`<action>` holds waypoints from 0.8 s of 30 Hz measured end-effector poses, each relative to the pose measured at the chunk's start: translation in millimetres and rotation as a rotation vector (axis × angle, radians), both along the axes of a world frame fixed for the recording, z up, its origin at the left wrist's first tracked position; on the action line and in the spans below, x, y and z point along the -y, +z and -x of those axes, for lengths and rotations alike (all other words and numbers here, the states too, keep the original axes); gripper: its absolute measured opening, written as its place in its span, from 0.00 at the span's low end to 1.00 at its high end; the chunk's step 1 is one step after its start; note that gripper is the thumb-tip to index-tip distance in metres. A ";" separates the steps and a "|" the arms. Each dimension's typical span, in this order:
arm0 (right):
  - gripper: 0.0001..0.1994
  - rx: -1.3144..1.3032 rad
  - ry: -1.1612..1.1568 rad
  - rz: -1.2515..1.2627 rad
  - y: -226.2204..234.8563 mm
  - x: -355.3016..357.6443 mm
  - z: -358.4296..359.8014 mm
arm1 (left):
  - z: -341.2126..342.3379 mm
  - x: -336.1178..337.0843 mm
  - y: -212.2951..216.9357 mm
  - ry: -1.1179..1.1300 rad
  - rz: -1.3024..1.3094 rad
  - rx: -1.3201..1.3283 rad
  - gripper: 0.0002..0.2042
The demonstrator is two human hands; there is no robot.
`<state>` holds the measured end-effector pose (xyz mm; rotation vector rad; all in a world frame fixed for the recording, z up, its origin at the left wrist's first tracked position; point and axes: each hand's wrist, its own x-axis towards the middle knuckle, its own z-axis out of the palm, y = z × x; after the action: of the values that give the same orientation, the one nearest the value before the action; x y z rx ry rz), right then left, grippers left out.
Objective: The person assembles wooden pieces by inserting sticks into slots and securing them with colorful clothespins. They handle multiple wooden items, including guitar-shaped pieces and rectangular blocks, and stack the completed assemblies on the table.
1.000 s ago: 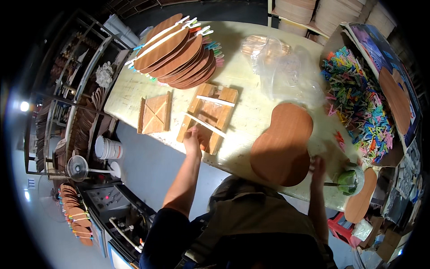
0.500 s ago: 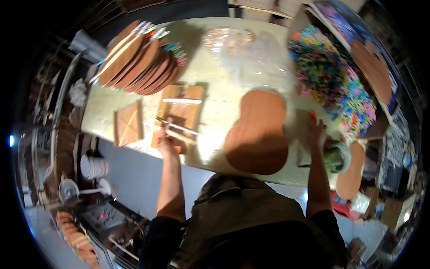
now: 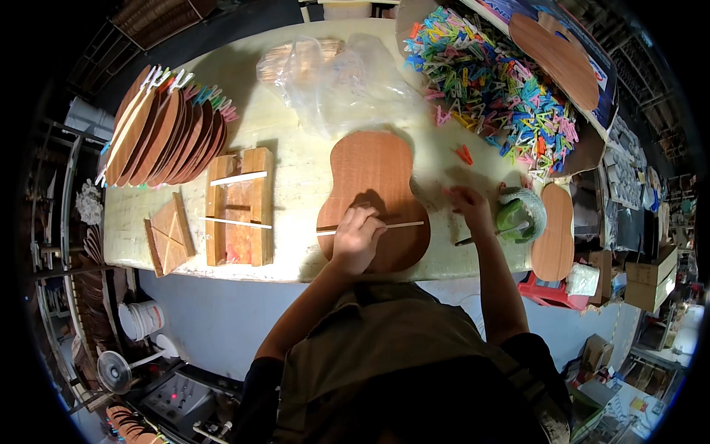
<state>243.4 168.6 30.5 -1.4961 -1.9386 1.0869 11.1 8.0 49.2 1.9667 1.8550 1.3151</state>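
Two hands work here: my left hand (image 3: 357,240) pinches a thin wood strip (image 3: 399,225) lying across the guitar-shaped board (image 3: 377,174), which I should keep straight, while my right hand (image 3: 467,203) rests loosely curled, holding nothing, near the green pot (image 3: 512,218).

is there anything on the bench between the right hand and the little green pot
Nothing visible does. The right hand rests on bare bench just left of the green pot, and a thin brush handle runs from the pot toward it. The stray orange clothespin lies farther up, clear of that gap.
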 end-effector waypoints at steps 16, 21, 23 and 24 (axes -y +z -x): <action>0.10 -0.532 -0.103 0.708 15.3 52.9 -8.0 | -5.9 -2.2 -16.9 0.032 0.063 -0.032 0.04; 0.13 -0.211 0.109 0.413 -7.0 6.2 -22.6 | -5.0 -1.2 -13.7 0.065 0.079 -0.125 0.04; 0.16 0.060 0.000 -0.141 -34.9 -47.3 -15.7 | -4.1 -0.4 -15.0 0.075 0.096 -0.090 0.03; 0.16 0.187 -0.147 -0.435 -22.2 -62.9 -0.1 | -4.7 0.5 -15.8 0.075 0.097 -0.093 0.03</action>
<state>243.5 231.5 8.4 -1.4988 -1.9864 0.4353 15.8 7.4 33.5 1.9591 2.0130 1.1471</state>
